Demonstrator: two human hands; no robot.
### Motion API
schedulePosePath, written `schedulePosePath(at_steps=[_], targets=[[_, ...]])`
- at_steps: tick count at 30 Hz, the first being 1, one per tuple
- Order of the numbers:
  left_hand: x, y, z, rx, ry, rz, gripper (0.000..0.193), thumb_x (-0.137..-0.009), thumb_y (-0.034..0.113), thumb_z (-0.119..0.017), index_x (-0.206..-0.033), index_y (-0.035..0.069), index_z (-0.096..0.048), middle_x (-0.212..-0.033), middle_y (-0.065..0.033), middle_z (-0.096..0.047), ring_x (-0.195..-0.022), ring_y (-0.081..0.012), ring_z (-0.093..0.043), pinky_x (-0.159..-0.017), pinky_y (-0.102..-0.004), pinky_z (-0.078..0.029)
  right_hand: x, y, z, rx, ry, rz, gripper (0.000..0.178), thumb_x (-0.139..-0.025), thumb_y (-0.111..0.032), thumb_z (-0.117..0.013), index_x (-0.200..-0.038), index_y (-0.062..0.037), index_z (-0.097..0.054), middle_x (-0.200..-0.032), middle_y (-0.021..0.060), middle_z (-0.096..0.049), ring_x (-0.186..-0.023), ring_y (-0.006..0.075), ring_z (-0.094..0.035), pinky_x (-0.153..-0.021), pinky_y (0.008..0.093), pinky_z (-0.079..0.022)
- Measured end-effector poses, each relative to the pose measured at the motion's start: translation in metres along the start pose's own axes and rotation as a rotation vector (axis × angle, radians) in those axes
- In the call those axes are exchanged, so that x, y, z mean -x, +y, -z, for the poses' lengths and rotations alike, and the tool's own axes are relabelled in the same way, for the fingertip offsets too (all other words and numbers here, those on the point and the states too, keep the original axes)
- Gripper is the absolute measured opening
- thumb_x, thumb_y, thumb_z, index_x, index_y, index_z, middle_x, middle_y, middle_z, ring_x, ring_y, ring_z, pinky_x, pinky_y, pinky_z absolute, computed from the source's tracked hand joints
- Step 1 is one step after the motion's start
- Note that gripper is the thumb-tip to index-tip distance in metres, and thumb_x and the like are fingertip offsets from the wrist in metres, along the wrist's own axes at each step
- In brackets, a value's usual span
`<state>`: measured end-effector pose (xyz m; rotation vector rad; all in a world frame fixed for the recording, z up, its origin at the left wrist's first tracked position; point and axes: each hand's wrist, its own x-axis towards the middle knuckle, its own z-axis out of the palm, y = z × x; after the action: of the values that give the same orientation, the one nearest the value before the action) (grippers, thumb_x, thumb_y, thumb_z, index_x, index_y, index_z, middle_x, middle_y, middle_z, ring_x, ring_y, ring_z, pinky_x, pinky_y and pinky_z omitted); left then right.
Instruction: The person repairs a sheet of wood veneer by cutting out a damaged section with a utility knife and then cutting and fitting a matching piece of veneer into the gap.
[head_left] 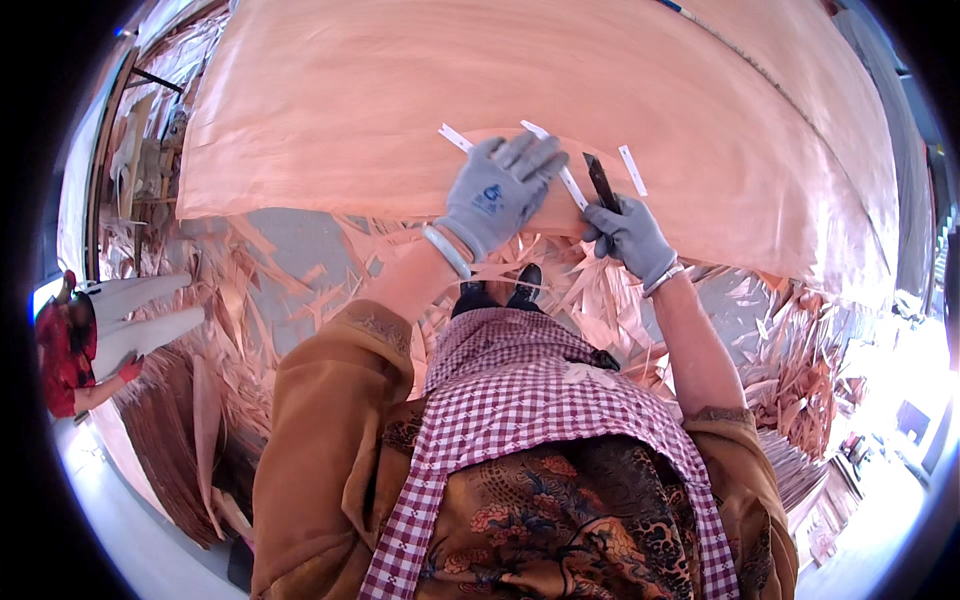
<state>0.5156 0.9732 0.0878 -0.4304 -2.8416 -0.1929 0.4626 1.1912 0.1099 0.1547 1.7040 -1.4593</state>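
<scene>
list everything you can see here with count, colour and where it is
veneer sheet: one, pale pinkish wood, spread across the top
tape strips: about three, white, on the sheet's near edge
knife: one, dark, in the right hand
veneer scraps: many, pinkish, on the floor below the sheet
other person: one, red top, far left
left hand: grey glove, flat on the sheet
right hand: grey glove, gripping the knife

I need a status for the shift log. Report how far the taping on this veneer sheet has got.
Done: two white tape strips already lie across the near edge of the veneer sheet. In hand: the gloved left hand presses down a third strip, while the right hand grips a dark blade beside it. Left: cannot be told from this view. Offcuts litter the floor.
</scene>
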Motion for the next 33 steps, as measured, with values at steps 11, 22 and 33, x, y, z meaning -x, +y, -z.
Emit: schedulePosePath(at_steps=[11,22,33], targets=[[0.003,0.010,0.000,0.023,-0.128,-0.043,0.039,-0.092,0.033,-0.045,-0.130,0.023,-0.049,-0.132,0.0005,-0.050,-0.123,-0.0196,-0.043,-0.100,-0.0413,-0.031,0.028,0.000,0.007,0.090,-0.072,0.083,0.027,-0.082,-0.015,-0.064,-0.098,0.0000,-0.048,-0.071,0.0057,-0.059,-0.050,0.0100,-0.054,-0.045,0.0227,-0.045],[-0.003,0.019,0.008,-0.046,-0.209,-0.030,0.042,-0.091,0.036,-0.046,-0.132,0.028,-0.046,-0.132,0.0008,-0.049,-0.122,-0.0205,-0.044,-0.098,-0.0420,-0.033,0.036,0.025,0.019,0.124,0.019,0.059,0.020,-0.089,-0.017,-0.056,-0.087,0.0022,-0.053,-0.068,0.0086,-0.060,-0.051,0.0115,-0.057,-0.044,0.0248,-0.047],[0.000,0.023,0.001,-0.054,-0.106,-0.014,0.041,-0.088,0.037,-0.051,-0.128,0.027,-0.050,-0.127,-0.0001,-0.052,-0.118,-0.0206,-0.047,-0.095,-0.0435,-0.036,0.053,0.031,-0.016,-0.102,-0.020,0.065,0.022,-0.089,-0.020,-0.059,-0.092,0.0020,-0.054,-0.066,0.0110,-0.063,-0.045,0.0111,-0.055,-0.042,0.0224,-0.043]])
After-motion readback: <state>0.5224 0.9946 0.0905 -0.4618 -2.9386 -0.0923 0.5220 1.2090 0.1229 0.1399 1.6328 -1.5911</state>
